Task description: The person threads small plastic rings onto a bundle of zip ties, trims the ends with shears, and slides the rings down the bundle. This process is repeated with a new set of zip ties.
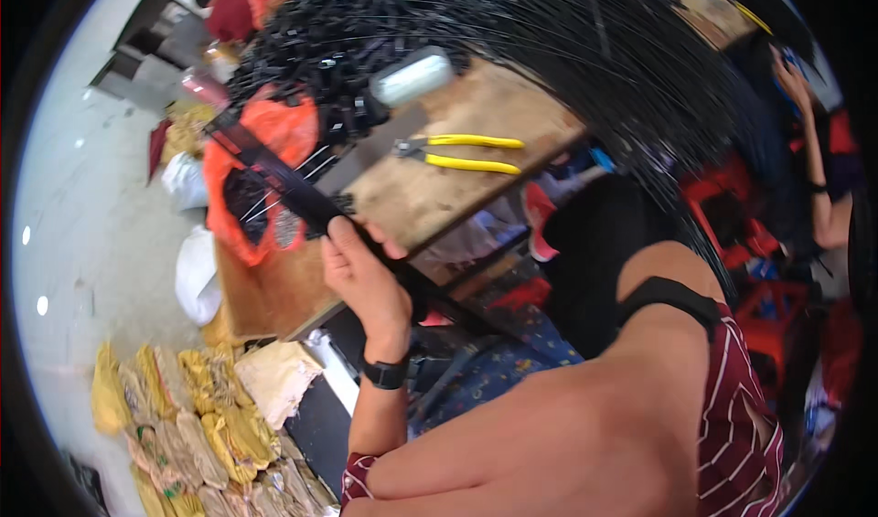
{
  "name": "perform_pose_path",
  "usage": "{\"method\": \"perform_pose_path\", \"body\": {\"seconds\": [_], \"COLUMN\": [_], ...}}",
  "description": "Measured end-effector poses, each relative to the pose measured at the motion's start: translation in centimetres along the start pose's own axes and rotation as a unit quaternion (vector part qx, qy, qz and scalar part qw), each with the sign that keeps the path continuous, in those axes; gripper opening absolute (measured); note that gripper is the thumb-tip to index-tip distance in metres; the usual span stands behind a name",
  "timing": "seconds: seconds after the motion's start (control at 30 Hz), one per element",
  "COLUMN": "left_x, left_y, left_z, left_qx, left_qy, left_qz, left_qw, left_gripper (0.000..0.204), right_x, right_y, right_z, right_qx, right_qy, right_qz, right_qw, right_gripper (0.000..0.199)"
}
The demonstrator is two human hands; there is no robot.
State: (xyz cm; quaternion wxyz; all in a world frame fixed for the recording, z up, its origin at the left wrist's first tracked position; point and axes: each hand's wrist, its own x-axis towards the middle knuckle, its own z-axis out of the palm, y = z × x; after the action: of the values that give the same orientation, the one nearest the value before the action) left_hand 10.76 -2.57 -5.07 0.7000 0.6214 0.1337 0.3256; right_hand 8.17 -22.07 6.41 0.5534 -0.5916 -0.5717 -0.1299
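Note:
My left hand point(366, 284), with a black watch on its wrist, is closed round a long, flat black strip point(297, 191). The strip slants from the upper left down towards my lap, and its lower end is lost among dark things. A black band point(669, 305) circles my right arm point(658, 339); the fingers of that hand are hidden. Pliers point(466, 151) with yellow handles lie on the worn wooden tabletop point(425, 204), just beyond my left hand. An orange plastic bag point(288, 119) sits behind the held strip, with dark pieces in it.
Long thin black rods point(604, 60) and a heap of short black parts point(338, 23) cover the far table. A clear wrapped roll point(413, 76) stands by the heap. Yellowish bundles point(201, 407) lie on the floor at left. Another person's hand point(794, 83) shows at far right.

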Motion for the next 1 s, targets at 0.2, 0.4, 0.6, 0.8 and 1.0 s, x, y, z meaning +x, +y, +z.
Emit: {"method": "perform_pose_path", "body": {"seconds": [0.2, 0.4, 0.6, 0.8, 1.0], "left_x": [-1.6, 0.9, -1.1, -0.7, -2.0], "left_y": [-2.3, 2.9, -2.0, -1.7, -3.0], "left_z": [-0.1, -1.6, -3.2, -3.3, -2.9], "left_qx": [0.016, -0.049, -0.055, -0.058, -0.011], "left_qy": [-0.04, -0.01, -0.039, -0.026, -0.012], "left_qz": [-0.046, 0.093, 0.05, 0.045, -0.02], "left_qw": [0.998, 0.994, 0.996, 0.997, 1.0], "left_gripper": [0.027, 0.034, 0.032, 0.033, 0.034], "right_x": [-0.8, -0.2, -8.1, -21.8, -19.9], "right_y": [0.5, 3.3, 8.8, 14.2, 15.2], "right_z": [-0.1, -4.1, 4.2, 10.1, 10.2], "right_qx": [-0.068, -0.256, -0.159, -0.087, -0.169], "right_qy": [-0.008, -0.298, -0.175, -0.524, -0.625], "right_qz": [-0.074, -0.133, 0.264, 0.383, 0.333], "right_qw": [0.995, 0.91, 0.935, 0.756, 0.685], "right_gripper": [0.021, 0.013, 0.015, 0.019, 0.02]}}
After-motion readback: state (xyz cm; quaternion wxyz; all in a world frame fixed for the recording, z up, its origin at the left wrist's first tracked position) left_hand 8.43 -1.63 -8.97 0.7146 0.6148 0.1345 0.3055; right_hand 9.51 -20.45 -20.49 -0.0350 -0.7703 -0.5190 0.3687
